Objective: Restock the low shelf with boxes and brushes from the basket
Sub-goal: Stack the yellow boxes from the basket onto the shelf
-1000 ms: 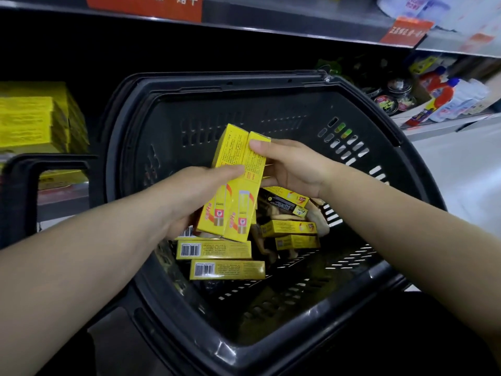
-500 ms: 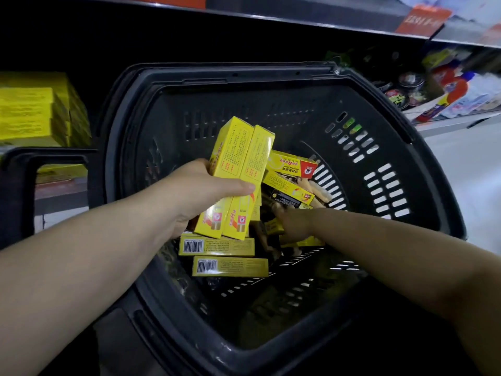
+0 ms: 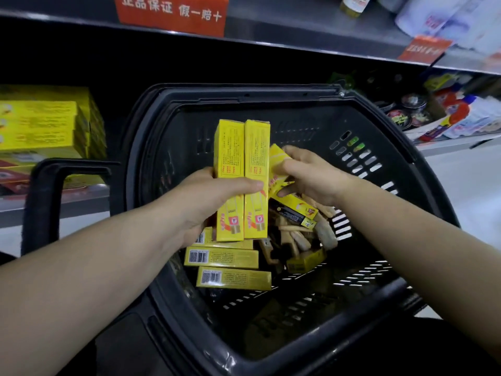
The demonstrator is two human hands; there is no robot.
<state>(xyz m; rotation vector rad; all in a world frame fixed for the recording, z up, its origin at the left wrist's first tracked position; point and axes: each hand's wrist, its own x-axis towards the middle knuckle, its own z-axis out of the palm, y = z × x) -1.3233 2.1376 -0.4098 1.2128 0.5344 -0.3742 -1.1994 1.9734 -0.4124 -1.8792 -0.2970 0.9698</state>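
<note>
Up from the pile comes the right hand [image 3: 311,177]: half a second ago it was down low in the basket [image 3: 406,158], and now it holds a third box [image 3: 277,161] right next to the two yellow boxes [image 3: 241,158] in the left hand [image 3: 214,196]. The left hand has its thumb across the front of the two yellow boxes and its fingers curled round the back. They stand side by side, upright, above the basket. The right hand pinches the third box near its top end; that box is tilted and seems to touch the nearer one. More loose boxes [image 3: 222,257] lie flat at the bottom of the basket, with the brushes [image 3: 298,237] in a heap beside them. The low shelf [image 3: 89,195] on the left already has a yellow stack [image 3: 40,126] on it. I think these boxes are light and stiff, made of shiny card, so they may slide on each other. Best to hold them round the middle, pressed together, and not squeeze too hard
</note>
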